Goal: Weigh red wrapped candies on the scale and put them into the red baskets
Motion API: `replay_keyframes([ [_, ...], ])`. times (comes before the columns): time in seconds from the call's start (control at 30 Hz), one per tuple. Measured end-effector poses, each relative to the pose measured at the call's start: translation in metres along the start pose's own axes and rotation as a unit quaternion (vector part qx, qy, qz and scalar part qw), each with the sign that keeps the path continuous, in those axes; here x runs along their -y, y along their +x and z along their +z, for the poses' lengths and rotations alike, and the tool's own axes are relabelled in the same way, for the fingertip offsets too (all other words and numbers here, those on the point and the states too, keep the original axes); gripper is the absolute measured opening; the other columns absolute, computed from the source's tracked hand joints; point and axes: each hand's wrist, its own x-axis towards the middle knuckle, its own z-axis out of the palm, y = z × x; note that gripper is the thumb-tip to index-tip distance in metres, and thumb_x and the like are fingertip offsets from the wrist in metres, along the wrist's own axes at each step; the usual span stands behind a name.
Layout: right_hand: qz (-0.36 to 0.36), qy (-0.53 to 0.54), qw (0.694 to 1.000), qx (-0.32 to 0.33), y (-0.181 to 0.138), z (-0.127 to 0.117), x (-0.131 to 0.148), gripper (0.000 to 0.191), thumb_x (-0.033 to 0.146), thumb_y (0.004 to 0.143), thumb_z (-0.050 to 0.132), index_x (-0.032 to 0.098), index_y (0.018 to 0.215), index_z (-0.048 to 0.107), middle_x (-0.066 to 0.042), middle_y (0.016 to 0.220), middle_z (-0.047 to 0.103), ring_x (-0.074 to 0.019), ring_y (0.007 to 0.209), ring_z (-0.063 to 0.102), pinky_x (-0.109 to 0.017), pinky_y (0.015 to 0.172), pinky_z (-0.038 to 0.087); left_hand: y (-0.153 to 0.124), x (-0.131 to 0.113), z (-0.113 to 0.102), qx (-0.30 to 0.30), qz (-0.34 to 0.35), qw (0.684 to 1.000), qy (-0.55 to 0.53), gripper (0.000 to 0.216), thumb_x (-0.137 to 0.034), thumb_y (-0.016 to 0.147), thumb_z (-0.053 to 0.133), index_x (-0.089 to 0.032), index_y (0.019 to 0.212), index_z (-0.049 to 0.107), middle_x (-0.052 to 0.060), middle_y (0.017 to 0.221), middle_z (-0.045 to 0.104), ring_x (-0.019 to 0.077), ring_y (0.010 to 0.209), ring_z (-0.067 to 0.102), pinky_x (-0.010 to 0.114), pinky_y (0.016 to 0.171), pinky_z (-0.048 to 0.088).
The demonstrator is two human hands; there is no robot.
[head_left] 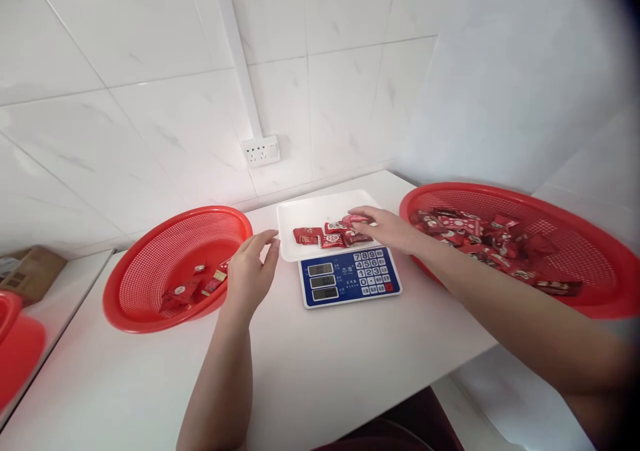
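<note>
A digital scale (pixel 350 279) with a blue keypad panel carries a white tray (pixel 320 209). Several red wrapped candies (pixel 307 235) lie along the front half of that tray. My right hand (pixel 383 226) is over the tray's right side, its fingers closed on a pinkish-red wrapped candy (pixel 354 219) above the others. My left hand (pixel 253 271) is just off the tray's left edge, thumb and fingers apart, with nothing visible between them. Its fingers partly cover the rim of the left red basket.
On the left, a red basket (pixel 150 257) holds a few packets. The larger right basket (pixel 500 194) contains many red wrapped candies (pixel 465 237) and sits behind my right forearm. A cardboard box (pixel 35 274) is at far left. A wall socket (pixel 261 151) is above the white table (pixel 300 364).
</note>
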Motion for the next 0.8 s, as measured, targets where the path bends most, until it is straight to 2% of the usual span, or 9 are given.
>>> replay_keyframes([
  [0.13, -0.052, 0.023, 0.998, -0.017, 0.013, 0.018, 0.01, 0.051, 0.037, 0.086, 0.049, 0.021, 0.135, 0.046, -0.009, 0.139, 0.048, -0.0251, 0.124, 0.048, -0.041, 0.1, 0.044, 0.0, 0.001, -0.003, 0.004, -0.002, 1.0, -0.005, 0.023, -0.031, 0.089, 0.049, -0.023, 0.105, 0.063, 0.003, 0.097, 0.071, 0.017, 0.085, 0.066, 0.026, 0.065, 0.048],
  [0.23, -0.068, 0.007, 0.996, -0.062, -0.003, 0.015, 0.01, 0.052, 0.039, 0.084, 0.052, 0.023, 0.134, 0.047, -0.009, 0.14, 0.047, -0.0264, 0.124, 0.048, -0.043, 0.1, 0.045, 0.0, 0.002, -0.005, -0.006, -0.001, 1.0, -0.01, 0.023, -0.031, 0.089, 0.049, -0.022, 0.105, 0.063, 0.004, 0.095, 0.07, 0.0167, 0.084, 0.066, 0.026, 0.066, 0.049],
  [0.4, -0.03, 0.049, 0.987, -0.15, -0.055, 0.019, -0.01, 0.032, 0.039, 0.085, 0.051, 0.021, 0.109, 0.063, -0.008, 0.112, 0.067, -0.0235, 0.1, 0.064, -0.039, 0.087, 0.053, 0.001, 0.003, -0.003, -0.014, 0.0, 1.0, -0.013, 0.022, -0.03, 0.088, 0.05, -0.022, 0.104, 0.063, 0.004, 0.095, 0.071, 0.0167, 0.086, 0.066, 0.027, 0.07, 0.051],
  [0.5, -0.008, 0.081, 0.981, -0.177, -0.082, 0.039, -0.029, 0.028, 0.041, 0.085, 0.051, 0.02, 0.098, 0.065, -0.007, 0.095, 0.071, -0.0217, 0.085, 0.068, -0.036, 0.077, 0.056, 0.0, 0.002, 0.0, -0.017, 0.005, 1.0, -0.015, 0.021, -0.029, 0.088, 0.051, -0.022, 0.103, 0.063, 0.004, 0.095, 0.071, 0.0162, 0.086, 0.066, 0.027, 0.07, 0.051],
  [0.6, 0.004, 0.069, 0.979, -0.194, -0.099, 0.054, -0.04, 0.028, 0.041, 0.085, 0.05, 0.02, 0.096, 0.066, -0.006, 0.087, 0.072, -0.0209, 0.077, 0.068, -0.032, 0.068, 0.056, 0.0, 0.001, 0.001, -0.019, 0.009, 1.0, -0.017, 0.021, -0.028, 0.088, 0.051, -0.022, 0.103, 0.063, 0.004, 0.094, 0.071, 0.0157, 0.086, 0.066, 0.026, 0.069, 0.05],
  [0.7, -0.031, -0.014, 0.976, -0.216, -0.106, 0.042, -0.042, 0.027, 0.04, 0.084, 0.05, 0.022, 0.094, 0.067, -0.006, 0.09, 0.072, -0.021, 0.081, 0.068, -0.031, 0.069, 0.054, -0.001, 0.0, 0.001, -0.02, 0.006, 1.0, -0.02, 0.021, -0.027, 0.088, 0.051, -0.021, 0.103, 0.063, 0.004, 0.094, 0.071, 0.0151, 0.086, 0.066, 0.025, 0.068, 0.05],
  [0.77, -0.037, -0.086, 0.969, -0.231, -0.105, 0.015, -0.044, 0.027, 0.039, 0.081, 0.05, 0.023, 0.095, 0.067, -0.006, 0.095, 0.072, -0.0218, 0.087, 0.066, -0.032, 0.075, 0.052, -0.001, 0.0, 0.001, -0.018, 0.003, 1.0, -0.021, 0.021, -0.028, 0.088, 0.051, -0.021, 0.104, 0.063, 0.004, 0.094, 0.071, 0.0151, 0.087, 0.066, 0.025, 0.068, 0.05],
  [0.8, -0.01, -0.116, 0.964, -0.24, -0.103, -0.002, -0.047, 0.028, 0.039, 0.08, 0.05, 0.024, 0.096, 0.068, -0.006, 0.099, 0.071, -0.0227, 0.09, 0.066, -0.033, 0.079, 0.051, -0.001, 0.0, 0.001, -0.018, 0.002, 1.0, -0.021, 0.021, -0.028, 0.088, 0.051, -0.021, 0.104, 0.064, 0.004, 0.094, 0.071, 0.0151, 0.087, 0.066, 0.025, 0.068, 0.05],
])
